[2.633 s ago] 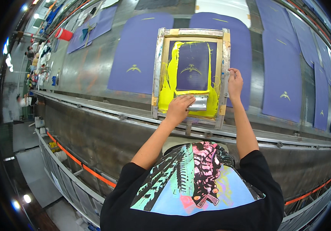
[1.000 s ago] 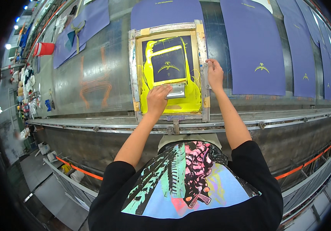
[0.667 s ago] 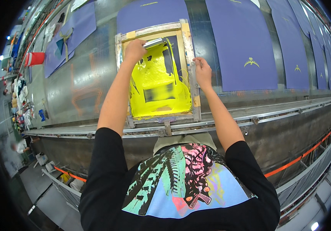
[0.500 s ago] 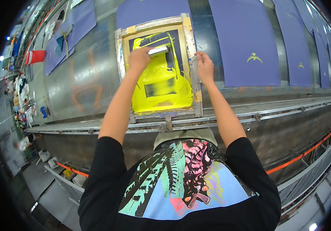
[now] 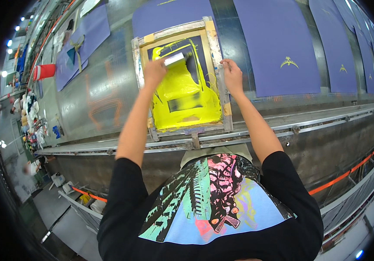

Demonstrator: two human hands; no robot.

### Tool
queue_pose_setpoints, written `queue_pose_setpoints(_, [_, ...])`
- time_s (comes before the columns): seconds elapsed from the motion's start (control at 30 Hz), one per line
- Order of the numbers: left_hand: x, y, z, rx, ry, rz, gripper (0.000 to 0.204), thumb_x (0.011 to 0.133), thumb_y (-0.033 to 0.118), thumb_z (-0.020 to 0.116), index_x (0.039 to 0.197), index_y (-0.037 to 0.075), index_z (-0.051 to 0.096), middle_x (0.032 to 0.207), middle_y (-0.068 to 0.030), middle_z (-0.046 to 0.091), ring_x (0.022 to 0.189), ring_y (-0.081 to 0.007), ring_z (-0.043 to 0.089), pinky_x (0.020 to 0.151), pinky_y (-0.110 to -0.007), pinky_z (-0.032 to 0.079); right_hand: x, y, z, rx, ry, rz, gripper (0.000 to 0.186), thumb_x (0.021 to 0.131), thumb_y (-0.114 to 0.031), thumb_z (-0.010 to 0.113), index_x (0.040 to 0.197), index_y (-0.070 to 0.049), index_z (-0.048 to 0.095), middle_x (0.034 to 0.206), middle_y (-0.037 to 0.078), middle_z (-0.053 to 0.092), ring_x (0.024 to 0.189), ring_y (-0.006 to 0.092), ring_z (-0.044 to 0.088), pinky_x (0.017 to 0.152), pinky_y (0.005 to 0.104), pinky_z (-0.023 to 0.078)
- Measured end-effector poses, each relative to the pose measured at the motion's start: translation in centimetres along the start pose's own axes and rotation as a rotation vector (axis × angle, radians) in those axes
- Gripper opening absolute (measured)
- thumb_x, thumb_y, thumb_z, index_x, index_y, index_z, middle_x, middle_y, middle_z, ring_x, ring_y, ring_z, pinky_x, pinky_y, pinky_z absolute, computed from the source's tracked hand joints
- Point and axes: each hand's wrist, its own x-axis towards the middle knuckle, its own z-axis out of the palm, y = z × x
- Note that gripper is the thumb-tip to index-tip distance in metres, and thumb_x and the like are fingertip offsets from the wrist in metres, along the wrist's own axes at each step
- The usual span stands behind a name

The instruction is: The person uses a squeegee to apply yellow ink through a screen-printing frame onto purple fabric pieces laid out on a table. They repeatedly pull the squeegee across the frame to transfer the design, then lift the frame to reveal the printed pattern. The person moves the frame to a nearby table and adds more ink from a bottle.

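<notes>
A wooden-framed printing screen [image 5: 216,48], smeared with bright yellow ink [image 5: 182,87], lies flat before me on a long metal table. My left hand [image 5: 155,73] is closed around one end of a squeegee [image 5: 174,59], whose pale handle lies over the upper part of the mesh. Below the blade the ink spreads in a thick patch, with dark bare mesh to its right. At the screen's right side, my right hand [image 5: 233,77] has its fingertips pinched on the frame's edge. The squeegee's blade is mostly hidden.
Purple sheets [image 5: 278,48] with small yellow prints lie in a row to the right. Another purple sheet is beneath the screen's far end. A red container [image 5: 44,71] and cloths stand left. A metal rail [image 5: 265,129] runs along the near table edge.
My left hand and the squeegee have shifted a little left across the screen. My right hand stays at the frame's edge. The whole view has shifted slightly.
</notes>
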Motion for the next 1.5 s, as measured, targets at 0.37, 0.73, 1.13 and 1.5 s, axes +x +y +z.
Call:
queue_pose_setpoints(0.37, [7.4, 3.5, -3.1, 0.065, -0.173, 0.005, 0.036, 0.081, 0.016, 0.074, 0.115, 0.024, 0.078, 0.105, -0.0116, 0.076, 0.099, -0.0336, 0.072, 0.086, -0.044, 0.057, 0.8, -2.0, -0.8, 0.004, 0.018, 0.033, 0.023, 0.103, -0.024, 0.057, 0.107, -0.006, 0.070, 0.066, 0.013, 0.059, 0.061, 0.0230, 0.057, 0.063, 0.0383, 0.046])
queue_pose_setpoints(0.73, [-11.4, 6.5, -0.2, -0.134, -0.035, 0.099, 0.036, 0.080, 0.000, 0.066, 0.106, 0.021, 0.080, 0.110, -0.0030, 0.077, 0.096, -0.0269, 0.073, 0.080, -0.040, 0.058, -1.4, 0.2, -1.6, -0.024, -0.027, 0.056, 0.023, 0.104, -0.026, 0.058, 0.110, -0.008, 0.071, 0.067, 0.009, 0.058, 0.063, 0.0164, 0.052, 0.064, 0.0363, 0.044])
queue_pose_setpoints(1.13, [-29.5, 8.1, 0.7, -0.197, 0.064, 0.214, 0.036, 0.078, -0.001, 0.070, 0.109, 0.017, 0.077, 0.116, -0.0005, 0.076, 0.109, -0.0221, 0.069, 0.094, -0.039, 0.052, -4.6, 3.3, -0.7, 0.009, 0.054, -0.115, 0.025, 0.103, -0.026, 0.057, 0.111, -0.007, 0.072, 0.081, 0.013, 0.069, 0.074, 0.0238, 0.064, 0.072, 0.0391, 0.049])
queue_pose_setpoints(1.5, [-36.1, 7.1, 0.1, -0.178, 0.160, 0.257, 0.048, 0.075, -0.007, 0.066, 0.116, 0.015, 0.077, 0.118, -0.0024, 0.076, 0.112, -0.0265, 0.069, 0.094, -0.040, 0.051, -6.6, 4.3, -1.3, -0.006, 0.076, -0.075, 0.024, 0.103, -0.026, 0.056, 0.110, -0.010, 0.071, 0.090, 0.018, 0.073, 0.087, 0.0377, 0.071, 0.079, 0.0453, 0.053])
